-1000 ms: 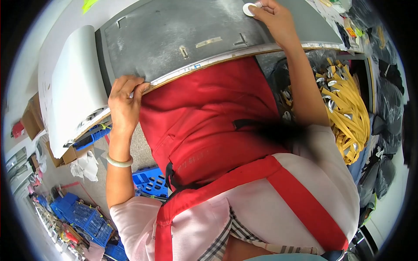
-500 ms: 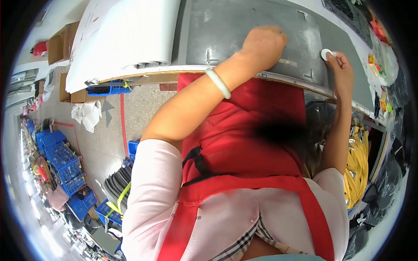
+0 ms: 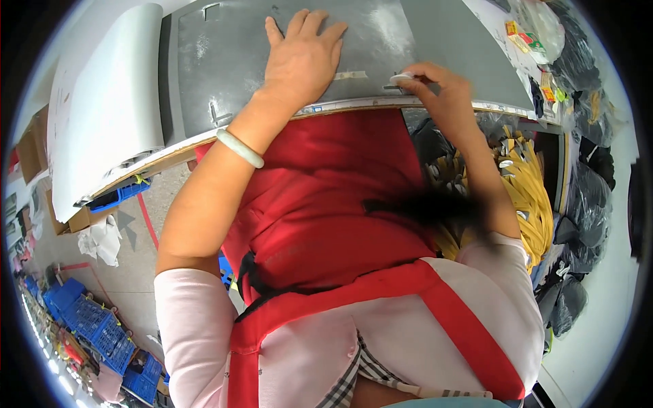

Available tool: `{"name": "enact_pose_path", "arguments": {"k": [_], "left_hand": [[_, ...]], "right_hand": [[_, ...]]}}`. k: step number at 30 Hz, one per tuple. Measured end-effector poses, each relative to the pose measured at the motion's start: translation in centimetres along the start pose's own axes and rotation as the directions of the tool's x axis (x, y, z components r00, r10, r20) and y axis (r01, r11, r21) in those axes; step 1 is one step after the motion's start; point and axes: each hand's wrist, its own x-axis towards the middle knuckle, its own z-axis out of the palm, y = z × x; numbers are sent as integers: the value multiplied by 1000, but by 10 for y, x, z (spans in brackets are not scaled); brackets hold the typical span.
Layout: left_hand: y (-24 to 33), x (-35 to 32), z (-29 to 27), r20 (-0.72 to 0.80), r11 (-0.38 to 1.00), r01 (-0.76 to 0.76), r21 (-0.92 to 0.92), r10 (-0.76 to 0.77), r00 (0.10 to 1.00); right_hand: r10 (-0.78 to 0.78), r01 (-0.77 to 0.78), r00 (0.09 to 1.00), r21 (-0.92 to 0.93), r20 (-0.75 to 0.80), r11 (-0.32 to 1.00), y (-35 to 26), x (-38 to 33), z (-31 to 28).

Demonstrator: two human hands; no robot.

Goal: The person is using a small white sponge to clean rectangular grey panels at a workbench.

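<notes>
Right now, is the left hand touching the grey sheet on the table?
Touching. The head view shows the left hand lying flat, palm down and fingers spread, on the grey sheet, with no gap visible.

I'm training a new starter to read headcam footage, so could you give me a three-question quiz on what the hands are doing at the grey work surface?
1. True or false: the left hand lies flat, palm down, on the grey sheet.
2. What does the right hand pinch? A) a small white disc-shaped piece B) a blue crate C) a yellow cable
3. Fill in: on the left wrist sits a pale ____.

Key
1. True; fingers spread on the sheet.
2. A; the small white piece sits at the fingertips, near the table's front edge.
3. Bangle.
</notes>
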Motion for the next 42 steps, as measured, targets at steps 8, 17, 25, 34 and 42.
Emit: {"name": "enact_pose_path", "arguments": {"k": [8,17,25,34,42], "left_hand": [[-1,-3,-3,-6,1000,-14,-5,14,1000],[9,6,-19,101,993,52,-103,-42,994],[-2,2,-4,-21,1000,-2,-9,2,1000],[5,-1,-9,57,995,58,-76,-54,997],[3,0,-9,64,993,73,-90,-68,996]], "right_hand": [[-319,311,948,-222,-4,924,-3,0,9],[214,-215,974,-6,-68,977,-13,3,12],[199,-206,972,50,122,977,-16,43,-19],[-240,200,965,-289,-108,936,30,167,11],[-336,310,941,-289,-44,906,32,204,21]]}}
